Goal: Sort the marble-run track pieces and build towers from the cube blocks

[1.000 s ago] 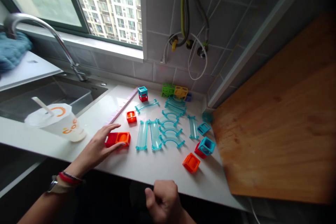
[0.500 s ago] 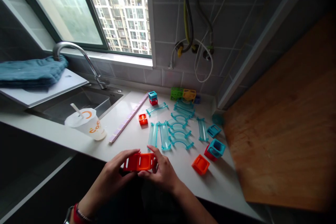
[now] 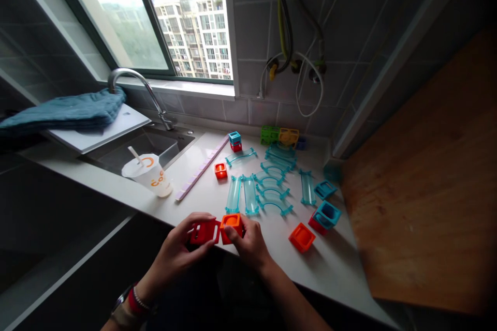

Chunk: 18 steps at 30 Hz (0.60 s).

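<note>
My left hand (image 3: 179, 249) pinches a red hollow cube block (image 3: 203, 231) at the near edge of the white counter (image 3: 341, 269). My right hand (image 3: 250, 240) grips an orange cube block (image 3: 232, 226) right beside it; the two blocks touch at an angle. Beyond my hands lie several clear teal track pieces (image 3: 264, 189), straight and curved. A small orange cube (image 3: 220, 170) sits further back, and a teal cube on a red one (image 3: 235, 141) stands behind it.
An orange cube (image 3: 302, 237) and a teal-on-red cube pair (image 3: 325, 216) lie to the right. A paper cup with a straw (image 3: 148, 174) stands by the sink (image 3: 128, 150). A lilac strip (image 3: 202, 167) lies on the counter. A wooden board (image 3: 423, 176) rises at right. Green and yellow blocks (image 3: 279, 136) sit at the wall.
My left hand lifted the joined red and orange blocks off the counter, my right hand came up to grip them, and now the two blocks are bent apart between my hands.
</note>
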Each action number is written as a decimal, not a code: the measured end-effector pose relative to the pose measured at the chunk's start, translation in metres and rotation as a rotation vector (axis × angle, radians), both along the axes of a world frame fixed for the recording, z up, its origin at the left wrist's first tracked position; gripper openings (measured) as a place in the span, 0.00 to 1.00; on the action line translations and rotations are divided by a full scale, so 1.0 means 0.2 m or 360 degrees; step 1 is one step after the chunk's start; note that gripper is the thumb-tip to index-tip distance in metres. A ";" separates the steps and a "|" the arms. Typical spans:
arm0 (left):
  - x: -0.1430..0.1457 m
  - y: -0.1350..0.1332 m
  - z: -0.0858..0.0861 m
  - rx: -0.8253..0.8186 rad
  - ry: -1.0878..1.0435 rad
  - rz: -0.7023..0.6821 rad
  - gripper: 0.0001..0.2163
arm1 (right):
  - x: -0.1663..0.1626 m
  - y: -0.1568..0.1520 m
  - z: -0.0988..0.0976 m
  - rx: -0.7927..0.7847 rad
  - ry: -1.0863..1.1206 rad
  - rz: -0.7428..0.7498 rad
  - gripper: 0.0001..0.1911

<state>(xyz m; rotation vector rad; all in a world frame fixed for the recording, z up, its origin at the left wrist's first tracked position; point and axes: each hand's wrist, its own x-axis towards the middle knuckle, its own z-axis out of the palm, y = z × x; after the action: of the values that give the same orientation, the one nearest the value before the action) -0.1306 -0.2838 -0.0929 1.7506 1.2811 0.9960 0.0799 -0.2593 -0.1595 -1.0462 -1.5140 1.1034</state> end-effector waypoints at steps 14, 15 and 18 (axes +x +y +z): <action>-0.10 0.49 0.10 -0.0281 -0.0463 0.0481 0.23 | -0.02 -0.01 -0.01 0.0141 -0.0736 0.0209 0.31; -0.10 0.55 0.09 -0.0337 -0.0540 0.0444 0.22 | -0.02 -0.01 -0.02 0.0150 -0.0738 0.0213 0.32; -0.09 0.69 0.07 -0.0511 -0.0608 0.0340 0.20 | -0.03 -0.01 -0.03 0.0183 -0.0754 0.0232 0.33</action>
<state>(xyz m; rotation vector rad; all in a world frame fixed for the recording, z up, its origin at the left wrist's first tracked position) -0.1495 -0.1450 -0.0788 1.1348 1.3076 1.1096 0.0746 -0.2615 -0.1654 -1.1857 -2.0307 0.8881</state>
